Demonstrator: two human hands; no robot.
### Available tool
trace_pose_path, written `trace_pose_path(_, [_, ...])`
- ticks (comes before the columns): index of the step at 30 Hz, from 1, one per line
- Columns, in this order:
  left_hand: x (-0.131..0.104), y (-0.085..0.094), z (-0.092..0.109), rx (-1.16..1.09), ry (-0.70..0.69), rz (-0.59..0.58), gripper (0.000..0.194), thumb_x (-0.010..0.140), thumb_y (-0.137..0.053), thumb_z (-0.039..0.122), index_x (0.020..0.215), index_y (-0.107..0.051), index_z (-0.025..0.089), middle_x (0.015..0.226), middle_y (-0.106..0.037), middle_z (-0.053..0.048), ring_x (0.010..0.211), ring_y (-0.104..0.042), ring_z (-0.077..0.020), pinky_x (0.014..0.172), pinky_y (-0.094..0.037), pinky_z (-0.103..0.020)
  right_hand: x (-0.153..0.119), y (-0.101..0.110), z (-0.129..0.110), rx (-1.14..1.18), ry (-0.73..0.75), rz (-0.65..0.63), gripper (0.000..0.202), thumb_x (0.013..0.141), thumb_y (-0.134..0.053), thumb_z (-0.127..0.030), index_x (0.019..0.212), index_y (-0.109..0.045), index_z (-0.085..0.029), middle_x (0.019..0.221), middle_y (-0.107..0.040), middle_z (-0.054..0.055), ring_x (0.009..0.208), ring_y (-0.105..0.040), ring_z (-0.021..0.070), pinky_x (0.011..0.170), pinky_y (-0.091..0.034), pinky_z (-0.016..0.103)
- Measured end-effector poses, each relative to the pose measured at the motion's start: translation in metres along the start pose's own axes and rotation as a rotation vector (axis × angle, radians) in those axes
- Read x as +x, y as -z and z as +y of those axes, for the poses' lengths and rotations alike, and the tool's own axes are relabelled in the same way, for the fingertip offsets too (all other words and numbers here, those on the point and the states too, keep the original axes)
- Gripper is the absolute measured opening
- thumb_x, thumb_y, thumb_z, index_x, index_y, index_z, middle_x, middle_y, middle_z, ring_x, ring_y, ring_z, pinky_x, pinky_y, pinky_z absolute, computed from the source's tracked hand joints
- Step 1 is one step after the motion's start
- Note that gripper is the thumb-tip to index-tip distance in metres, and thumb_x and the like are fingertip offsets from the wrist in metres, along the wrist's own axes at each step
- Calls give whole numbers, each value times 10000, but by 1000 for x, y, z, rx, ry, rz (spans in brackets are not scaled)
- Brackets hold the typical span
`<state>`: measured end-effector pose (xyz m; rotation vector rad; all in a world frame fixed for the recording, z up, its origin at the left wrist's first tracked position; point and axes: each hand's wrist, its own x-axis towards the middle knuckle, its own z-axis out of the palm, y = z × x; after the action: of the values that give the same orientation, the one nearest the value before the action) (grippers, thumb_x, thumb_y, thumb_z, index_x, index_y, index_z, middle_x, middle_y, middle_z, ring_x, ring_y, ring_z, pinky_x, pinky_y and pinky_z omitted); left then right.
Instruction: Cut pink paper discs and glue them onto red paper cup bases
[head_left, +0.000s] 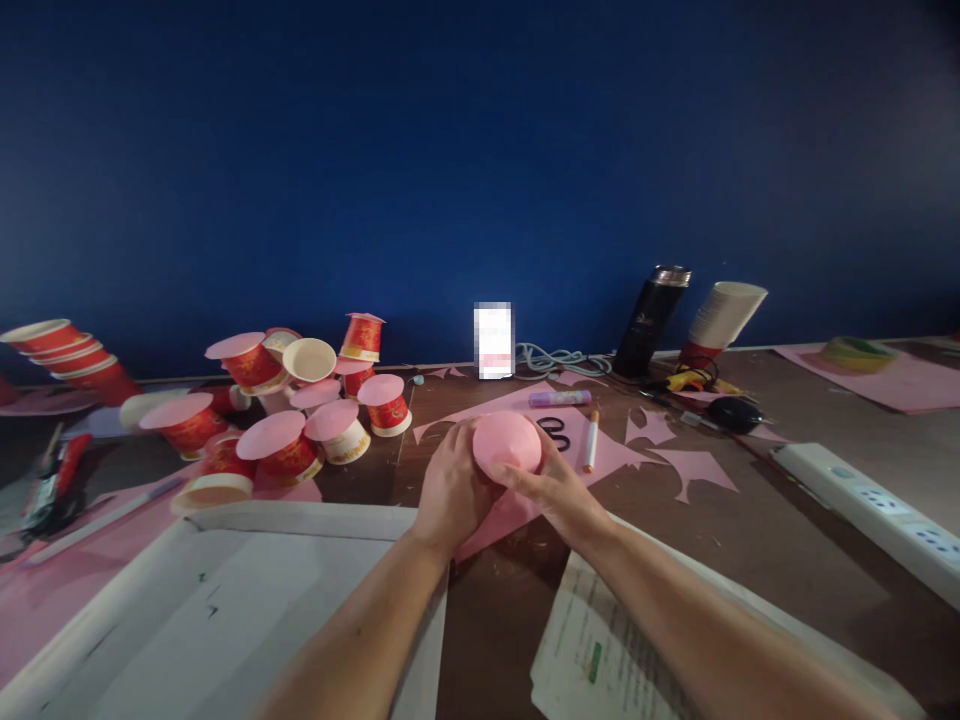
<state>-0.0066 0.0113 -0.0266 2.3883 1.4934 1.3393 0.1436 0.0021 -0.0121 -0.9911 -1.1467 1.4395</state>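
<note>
A round pink paper disc [507, 440] faces up between my two hands, above the middle of the table. My left hand [457, 490] is closed around its left side, and its fingers are mostly hidden behind the paper. On the other side, my right hand [566, 490] grips the edge with its thumb lying along the front rim. Whatever sits beneath the disc is hidden by it and by my hands. Black scissor handles [553, 434], a purple glue stick [560, 398] and a white-and-orange stick [592, 442] lie just beyond my right hand on a pink paper sheet [487, 535].
Several red paper cups, many topped with pink discs [271, 435], crowd the left. Pink scraps [694, 470], a power strip [877, 510], a black flask [652, 320] and stacked cups [724, 315] are rightward. A white box lid [300, 610] lies in front.
</note>
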Motion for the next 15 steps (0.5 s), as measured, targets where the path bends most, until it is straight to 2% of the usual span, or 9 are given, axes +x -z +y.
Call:
trace_pose_path(4, [-1, -1, -1, -10, 22, 15, 533, 728, -647, 229, 1216, -447, 152, 1145, -588, -136, 1067, -570, -278, 925, -481, -417, -1, -3, -4, 25, -5, -21, 1046, 591, -835, -331, 1478, -285, -265, 1223, -613, 83, 1138, -565, 291, 999, -435, 469])
trace_pose_path(9, [-2, -5, -6, -106, 173, 70, 590, 682, -698, 313, 1201, -467, 153, 1122, -615, -138, 1045, -606, -289, 824, -529, -388, -3, -3, -6, 105, 25, -64, 1103, 610, -826, -347, 1503, -181, -300, 1358, -524, 85, 1222, -519, 272, 1054, -398, 459])
trace_pose_path(12, [-3, -6, -8, -155, 225, 61, 581, 678, -697, 298, 1201, -481, 166, 1132, -623, -129, 1058, -609, -282, 813, -531, -371, -2, -1, -6, 154, 0, -34, 1086, 645, -807, -364, 1508, -153, -288, 1400, -491, 81, 1246, -507, 244, 1089, -370, 420])
trace_pose_path(15, [-4, -7, -8, -181, 268, 59, 588, 686, -696, 294, 1223, -482, 183, 1130, -628, -119, 1026, -626, -269, 787, -534, -360, -1, 1, -6, 183, -17, 4, 1070, 655, -805, -357, 1507, -165, -261, 1359, -536, 81, 1237, -519, 236, 1093, -370, 404])
